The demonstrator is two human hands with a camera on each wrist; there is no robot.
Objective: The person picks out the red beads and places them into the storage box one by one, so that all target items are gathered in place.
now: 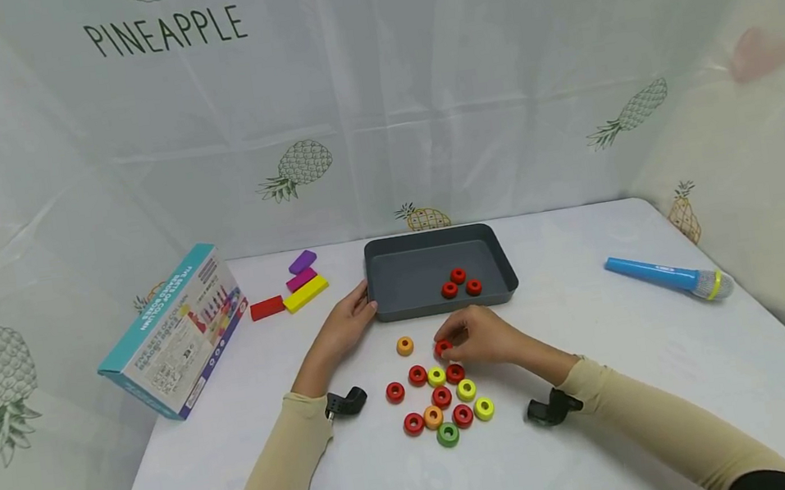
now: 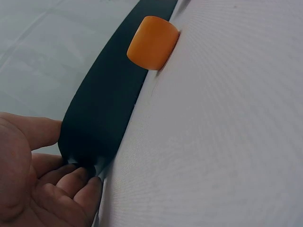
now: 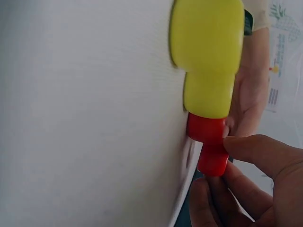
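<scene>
A dark grey tray [image 1: 404, 276] sits at the middle back of the white table with three red rings [image 1: 460, 283] inside. My left hand [image 1: 350, 317] grips the tray's near left corner [image 2: 90, 142]. My right hand [image 1: 475, 335] pinches a red ring [image 1: 442, 347] on the table just in front of the tray; the right wrist view shows that red ring [image 3: 213, 158] between thumb and fingers. Below lies a cluster of several red, yellow, orange and green rings [image 1: 443, 400]. One orange ring [image 1: 405, 346] lies apart, also in the left wrist view as the orange ring [image 2: 152, 42].
A toy box [image 1: 176, 331] lies at the left. Purple, magenta, yellow and red blocks [image 1: 297, 284] lie behind it. A blue toy microphone [image 1: 668, 277] rests at the right. A pineapple-print curtain surrounds the table.
</scene>
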